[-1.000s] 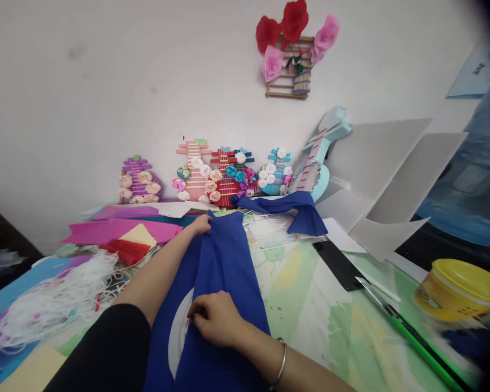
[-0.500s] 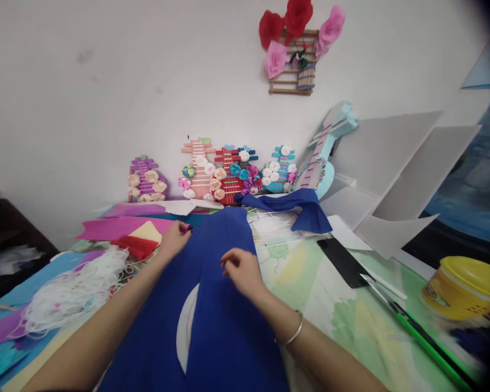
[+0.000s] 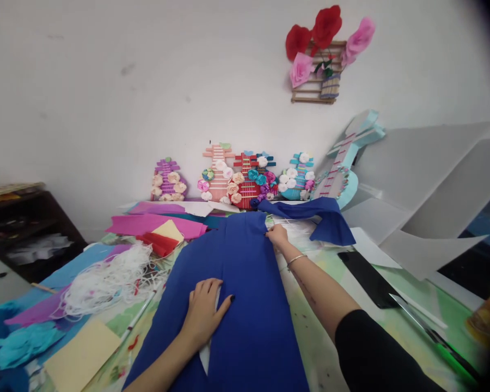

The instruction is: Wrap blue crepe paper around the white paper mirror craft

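Observation:
Long blue paper [image 3: 253, 305] lies over the middle of the table, with a lengthwise fold or edge along it. A slim part of a white piece [image 3: 204, 358] shows at that edge, partly under my left hand [image 3: 206, 310]. That hand rests on the paper, fingers spread, thumb pointing right. Farther back, my right hand [image 3: 277, 235] pinches the right edge of the blue paper near its far end. A bracelet is on the right wrist.
White string [image 3: 106, 280], pink paper [image 3: 159, 225] and a cream sheet [image 3: 83, 356] lie left. A black phone-like slab [image 3: 369, 279] and green-handled knife [image 3: 433, 333] lie right. Decorated paper instruments [image 3: 247, 179] line the wall behind, beside another blue strip [image 3: 330, 218].
My left hand has come down from the far left edge onto the middle of the paper. My right hand has moved away to the far right edge. The view has turned left.

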`<state>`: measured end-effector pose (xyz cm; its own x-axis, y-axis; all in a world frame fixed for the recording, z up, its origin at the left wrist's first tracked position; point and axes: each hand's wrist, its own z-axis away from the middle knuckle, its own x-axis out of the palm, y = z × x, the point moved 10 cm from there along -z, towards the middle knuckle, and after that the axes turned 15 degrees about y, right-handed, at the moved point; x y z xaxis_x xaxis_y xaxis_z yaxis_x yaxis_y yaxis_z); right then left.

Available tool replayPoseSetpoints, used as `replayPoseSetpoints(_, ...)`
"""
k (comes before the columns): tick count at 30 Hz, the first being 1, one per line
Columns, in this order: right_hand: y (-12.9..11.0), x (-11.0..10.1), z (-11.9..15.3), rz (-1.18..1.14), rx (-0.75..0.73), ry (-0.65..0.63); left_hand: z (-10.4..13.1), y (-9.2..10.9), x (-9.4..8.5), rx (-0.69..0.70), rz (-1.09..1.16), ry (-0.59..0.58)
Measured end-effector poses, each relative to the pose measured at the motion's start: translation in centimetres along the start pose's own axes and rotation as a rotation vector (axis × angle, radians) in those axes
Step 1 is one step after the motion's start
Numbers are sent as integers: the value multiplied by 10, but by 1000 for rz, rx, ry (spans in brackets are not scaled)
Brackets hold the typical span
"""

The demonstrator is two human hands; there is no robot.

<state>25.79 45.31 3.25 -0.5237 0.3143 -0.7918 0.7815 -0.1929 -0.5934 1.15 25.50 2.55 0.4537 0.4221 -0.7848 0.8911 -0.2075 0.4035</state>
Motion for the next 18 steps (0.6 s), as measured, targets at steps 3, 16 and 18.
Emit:
replayPoseSetpoints(3,14,-1,-12,10,36,2,0,0,0,-2,-21,5)
replayPoseSetpoints(16,-24,0,-69,-259,2,-45,0,1,1,-9,5,-5)
replayPoseSetpoints(18,-30,5,-78,-293,-12,-103,0,-1,3,-10,15,-2)
